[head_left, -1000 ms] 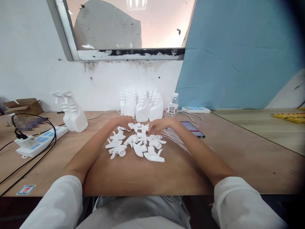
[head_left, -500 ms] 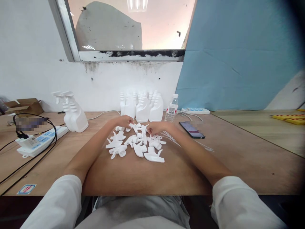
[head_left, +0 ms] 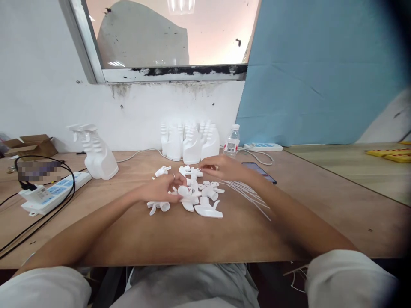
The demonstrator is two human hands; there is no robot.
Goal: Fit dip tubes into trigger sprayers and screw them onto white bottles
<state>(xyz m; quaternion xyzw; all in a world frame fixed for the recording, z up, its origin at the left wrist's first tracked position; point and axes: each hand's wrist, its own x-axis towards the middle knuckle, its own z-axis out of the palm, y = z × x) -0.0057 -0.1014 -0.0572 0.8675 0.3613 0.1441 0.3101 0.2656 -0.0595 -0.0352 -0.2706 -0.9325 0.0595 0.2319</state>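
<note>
My left hand (head_left: pixel 164 188) is closed around a white trigger spray head (head_left: pixel 183 191) at the near left of the pile, its round collar facing me. Around it lie several more white spray heads (head_left: pixel 208 208), some partly hidden by the hand. My right hand (head_left: pixel 223 167) is above the far right of the pile, its thumb and fingers pinched together; what they hold, if anything, is too small to make out. Small white rings (head_left: pixel 206 184) rest just below that hand. Thin white tubes (head_left: pixel 247 190) fan out under my right forearm.
White spray bottles (head_left: pixel 192 145) without heads stand at the wall, with a water bottle (head_left: pixel 231 143) beside them. Two bottles with spray heads (head_left: pixel 101 156) stand at the left. A power strip (head_left: pixel 58 190) with black cables lies there too. A phone (head_left: pixel 259 172) lies at the right.
My left hand has come nearer and lower, and now grips a spray head. The right hand has shifted right and turned. More of the thin tubes show, and the view has moved slightly.
</note>
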